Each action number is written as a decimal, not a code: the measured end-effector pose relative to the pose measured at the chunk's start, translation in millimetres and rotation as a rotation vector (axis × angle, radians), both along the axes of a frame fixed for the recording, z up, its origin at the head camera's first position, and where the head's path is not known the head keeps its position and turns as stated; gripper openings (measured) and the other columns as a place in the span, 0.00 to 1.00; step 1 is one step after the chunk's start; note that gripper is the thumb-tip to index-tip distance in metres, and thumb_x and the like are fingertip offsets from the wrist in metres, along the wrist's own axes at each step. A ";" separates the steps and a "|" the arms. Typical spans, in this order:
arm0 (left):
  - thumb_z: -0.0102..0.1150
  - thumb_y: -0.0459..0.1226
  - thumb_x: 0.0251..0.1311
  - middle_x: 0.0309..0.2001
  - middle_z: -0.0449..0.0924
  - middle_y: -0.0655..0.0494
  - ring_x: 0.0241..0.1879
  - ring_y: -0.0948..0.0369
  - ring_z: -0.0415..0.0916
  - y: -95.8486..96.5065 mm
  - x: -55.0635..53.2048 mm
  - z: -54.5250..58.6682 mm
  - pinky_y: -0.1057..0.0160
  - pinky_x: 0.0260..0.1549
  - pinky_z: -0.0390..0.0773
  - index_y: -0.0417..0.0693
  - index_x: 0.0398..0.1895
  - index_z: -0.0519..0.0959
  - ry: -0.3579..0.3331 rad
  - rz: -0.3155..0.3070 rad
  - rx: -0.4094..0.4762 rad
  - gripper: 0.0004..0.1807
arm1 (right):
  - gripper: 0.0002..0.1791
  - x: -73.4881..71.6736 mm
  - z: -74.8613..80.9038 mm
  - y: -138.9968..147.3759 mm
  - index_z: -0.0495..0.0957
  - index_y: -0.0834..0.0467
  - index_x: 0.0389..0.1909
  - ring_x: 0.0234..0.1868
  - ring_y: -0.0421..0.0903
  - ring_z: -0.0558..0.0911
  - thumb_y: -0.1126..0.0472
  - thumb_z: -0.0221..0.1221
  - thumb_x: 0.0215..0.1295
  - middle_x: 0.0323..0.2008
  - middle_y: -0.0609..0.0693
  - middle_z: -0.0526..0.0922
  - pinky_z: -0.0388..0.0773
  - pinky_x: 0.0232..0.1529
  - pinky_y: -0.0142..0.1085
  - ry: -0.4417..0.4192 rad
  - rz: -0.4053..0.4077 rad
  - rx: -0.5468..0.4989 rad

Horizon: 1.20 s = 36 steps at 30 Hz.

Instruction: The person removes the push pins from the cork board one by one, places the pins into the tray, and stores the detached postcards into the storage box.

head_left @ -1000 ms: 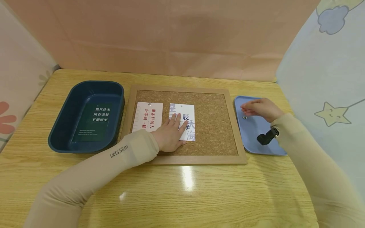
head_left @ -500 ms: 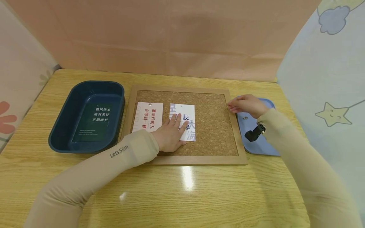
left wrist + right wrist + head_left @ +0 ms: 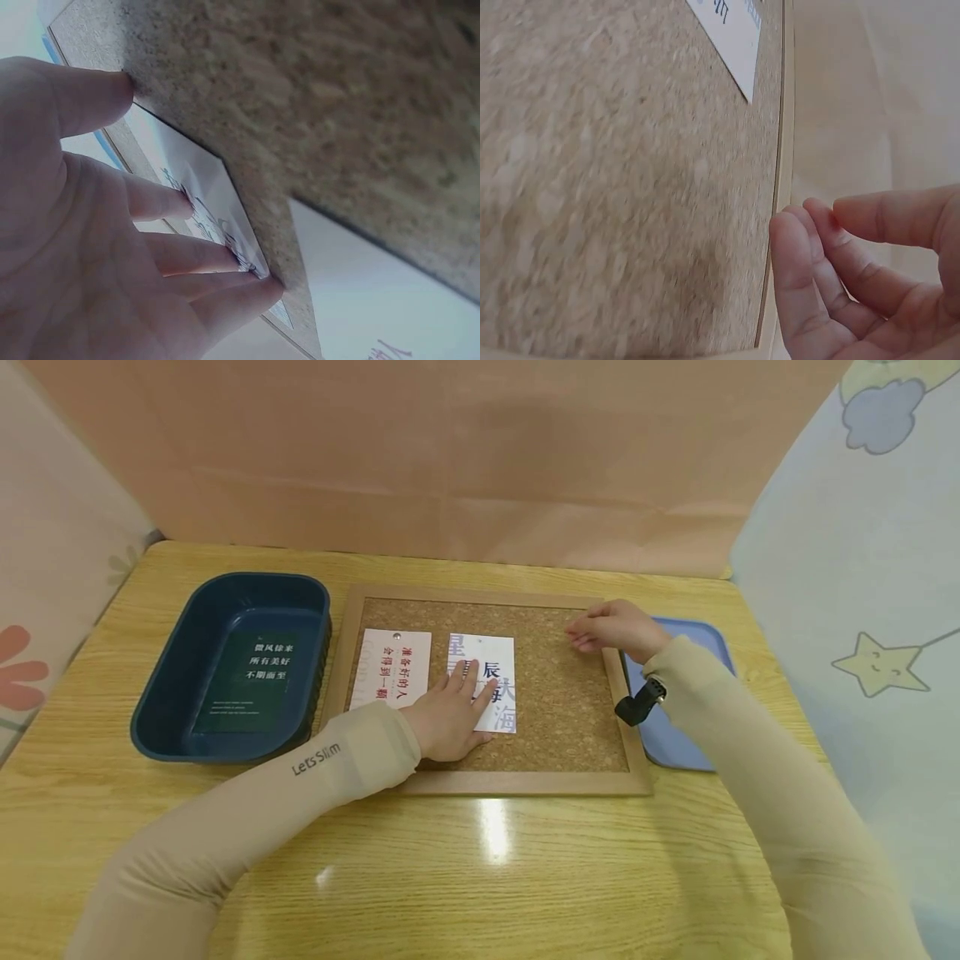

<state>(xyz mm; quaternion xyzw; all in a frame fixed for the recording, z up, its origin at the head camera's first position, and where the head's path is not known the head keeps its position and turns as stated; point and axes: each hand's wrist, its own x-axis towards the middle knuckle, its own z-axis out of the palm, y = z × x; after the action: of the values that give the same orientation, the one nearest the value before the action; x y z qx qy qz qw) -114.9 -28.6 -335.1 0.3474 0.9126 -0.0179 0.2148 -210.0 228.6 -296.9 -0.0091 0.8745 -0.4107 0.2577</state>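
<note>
My left hand (image 3: 447, 718) lies flat with spread fingers on a white card (image 3: 501, 652) printed with Chinese characters; the left wrist view shows its fingertips on that card's surface (image 3: 214, 184). A pink card (image 3: 412, 664) beside it carries a silver thumbtack (image 3: 397, 636) at its top. Both cards lie on a cork board (image 3: 577, 718) with a wooden frame. Over the board's upper right, my right hand (image 3: 615, 628) has its thumb tip pressed to a fingertip (image 3: 829, 217), other fingers bent alongside. I cannot tell whether something small sits in that pinch.
To the left stands a dark blue bin (image 3: 324, 610) with a green printed card (image 3: 240, 685) inside. A light blue tray (image 3: 678, 745) lies right of the board, partly under my right forearm. A pink-orange sheet (image 3: 450, 468) backs the wooden table (image 3: 480, 893).
My right hand has moved left from over the blue tray to above the cork board's right part, with thumb and fingertips together. My left hand has stayed on the white card.
</note>
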 end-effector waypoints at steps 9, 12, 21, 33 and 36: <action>0.38 0.54 0.72 0.74 0.34 0.30 0.74 0.37 0.35 0.4 0.0 -0.1 0.46 0.71 0.49 0.41 0.76 0.43 -0.001 0.008 0.004 0.39 | 0.20 -5.8 -6.7 -21.8 0.72 0.73 0.57 0.39 0.40 0.82 0.62 0.49 0.73 0.53 0.66 0.79 0.80 0.46 0.32 -0.018 0.006 -0.023; 0.38 0.54 0.72 0.74 0.33 0.30 0.74 0.37 0.34 0.6 -0.3 0.3 0.46 0.71 0.48 0.42 0.76 0.42 -0.009 0.017 0.000 0.40 | 0.20 -6.9 -9.5 -29.3 0.73 0.73 0.56 0.36 0.38 0.82 0.63 0.50 0.72 0.51 0.66 0.81 0.81 0.43 0.30 -0.023 -0.005 -0.042; 0.38 0.54 0.72 0.74 0.33 0.31 0.74 0.38 0.35 0.7 -2.1 0.9 0.46 0.71 0.48 0.42 0.76 0.41 -0.006 0.012 -0.001 0.40 | 0.20 -7.4 -19.0 -48.5 0.73 0.73 0.56 0.39 0.40 0.82 0.64 0.53 0.70 0.53 0.67 0.79 0.81 0.45 0.32 -0.041 -0.009 -0.028; 0.38 0.54 0.72 0.74 0.33 0.31 0.74 0.38 0.34 0.4 -1.6 0.2 0.46 0.71 0.48 0.42 0.76 0.42 -0.012 0.010 -0.003 0.40 | 0.19 -2.9 -27.2 -64.2 0.76 0.68 0.55 0.36 0.42 0.83 0.60 0.54 0.70 0.46 0.61 0.83 0.81 0.43 0.33 0.049 0.009 0.097; 0.38 0.54 0.72 0.74 0.33 0.31 0.74 0.38 0.34 0.4 -1.7 -0.1 0.47 0.71 0.47 0.42 0.76 0.42 -0.013 0.010 -0.008 0.40 | 0.19 0.3 -25.9 -67.2 0.78 0.66 0.54 0.40 0.48 0.84 0.59 0.53 0.70 0.45 0.61 0.84 0.81 0.44 0.37 0.104 0.059 0.178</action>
<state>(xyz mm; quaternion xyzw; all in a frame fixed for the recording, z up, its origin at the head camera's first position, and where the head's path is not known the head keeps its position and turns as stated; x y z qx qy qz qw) -116.7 -28.2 -335.3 0.3421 0.9128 -0.0185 0.2224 -209.7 161.4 -322.8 -0.0332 0.9191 -0.3226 0.2239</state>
